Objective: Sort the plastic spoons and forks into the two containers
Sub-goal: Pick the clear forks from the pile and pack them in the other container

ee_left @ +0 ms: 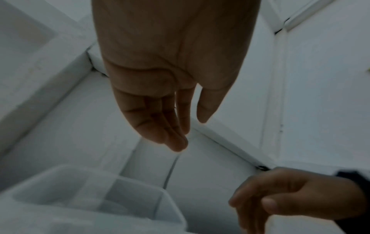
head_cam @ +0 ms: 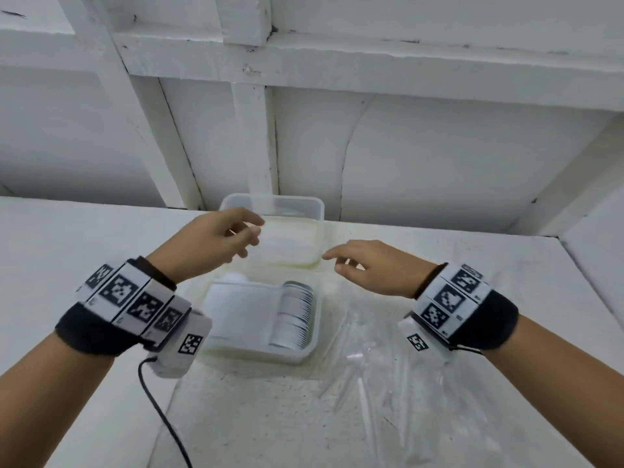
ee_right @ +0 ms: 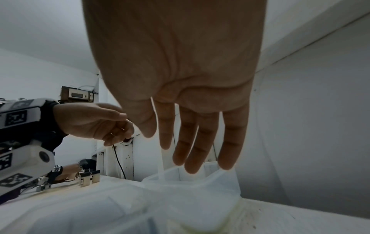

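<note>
Two translucent tubs stand mid-table. The far container [head_cam: 304, 199] holds pale, blurred cutlery. The near container [head_cam: 314, 349] holds a packed stack of white spoons [head_cam: 293, 315]. My left hand [head_cam: 251, 241] hovers over the far tub's left side with loosely curled fingers and nothing in it [ee_left: 190, 134]. My right hand [head_cam: 334, 265] is at that tub's near right corner. In the right wrist view a thin white utensil handle [ee_right: 161, 161] is pinched between thumb and forefinger [ee_right: 157, 140] and hangs down to the tub's rim [ee_right: 220, 172]. Whether it is a fork or a spoon is hidden.
Loose white cutlery [head_cam: 363, 386] lies scattered on the table right of the near tub. A black cable [head_cam: 162, 410] trails from my left wrist over the front left. A white beamed wall [head_cam: 253, 130] closes the table's back. Another person's hand [ee_right: 66, 172] works far left.
</note>
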`<action>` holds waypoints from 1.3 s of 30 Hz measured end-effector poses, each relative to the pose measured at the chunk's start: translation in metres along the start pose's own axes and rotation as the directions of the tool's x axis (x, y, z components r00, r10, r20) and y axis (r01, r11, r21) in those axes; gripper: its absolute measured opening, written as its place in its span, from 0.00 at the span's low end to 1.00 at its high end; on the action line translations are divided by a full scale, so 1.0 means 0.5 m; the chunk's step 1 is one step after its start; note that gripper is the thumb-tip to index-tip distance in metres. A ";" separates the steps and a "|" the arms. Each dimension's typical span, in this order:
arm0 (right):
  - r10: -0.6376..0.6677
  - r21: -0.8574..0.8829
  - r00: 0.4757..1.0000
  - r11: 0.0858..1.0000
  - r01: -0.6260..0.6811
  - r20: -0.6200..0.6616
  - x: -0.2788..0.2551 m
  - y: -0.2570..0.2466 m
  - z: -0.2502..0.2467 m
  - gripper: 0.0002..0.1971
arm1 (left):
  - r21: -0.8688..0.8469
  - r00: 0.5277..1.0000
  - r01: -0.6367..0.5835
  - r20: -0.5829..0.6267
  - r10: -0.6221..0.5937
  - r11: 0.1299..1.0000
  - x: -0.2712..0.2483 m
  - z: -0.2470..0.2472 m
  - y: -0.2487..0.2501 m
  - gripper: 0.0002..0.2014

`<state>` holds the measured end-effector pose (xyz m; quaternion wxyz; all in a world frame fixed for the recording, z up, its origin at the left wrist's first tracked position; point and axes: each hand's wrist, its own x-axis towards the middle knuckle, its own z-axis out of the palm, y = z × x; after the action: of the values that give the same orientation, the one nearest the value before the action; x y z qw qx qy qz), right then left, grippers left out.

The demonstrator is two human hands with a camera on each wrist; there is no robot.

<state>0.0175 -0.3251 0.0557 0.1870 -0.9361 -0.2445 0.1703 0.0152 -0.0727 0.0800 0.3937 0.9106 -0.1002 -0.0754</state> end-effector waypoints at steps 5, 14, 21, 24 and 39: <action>0.073 0.023 0.994 0.997 -0.075 0.086 -0.138 0.020 0.078 0.18 | -0.050 0.973 -0.079 0.213 0.088 0.996 -0.103 0.120 0.048 0.05; 0.214 0.001 0.972 0.977 -0.215 0.097 -0.281 0.055 0.218 0.18 | 0.289 0.835 -0.262 0.546 0.066 0.921 -0.185 0.332 0.060 0.14; 0.213 -0.059 0.950 0.977 -0.205 0.229 -0.350 0.048 0.249 0.14 | 0.404 0.801 -0.219 0.594 -0.072 0.888 -0.200 0.411 0.050 0.18; 0.232 -0.095 0.952 0.972 -0.217 0.201 -0.358 0.045 0.261 0.18 | 0.428 0.801 -0.196 0.589 -0.107 0.882 -0.196 0.415 0.053 0.16; 0.285 0.294 0.939 0.930 -0.221 -0.194 -0.378 0.057 0.230 0.07 | 0.187 0.921 0.073 0.364 -0.138 0.980 -0.199 0.399 0.054 0.14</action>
<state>-0.1742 -0.4160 -0.0139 0.3153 -0.9394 -0.0721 0.1135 -0.1274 -0.2067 -0.0297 0.2838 0.9137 -0.1300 -0.2603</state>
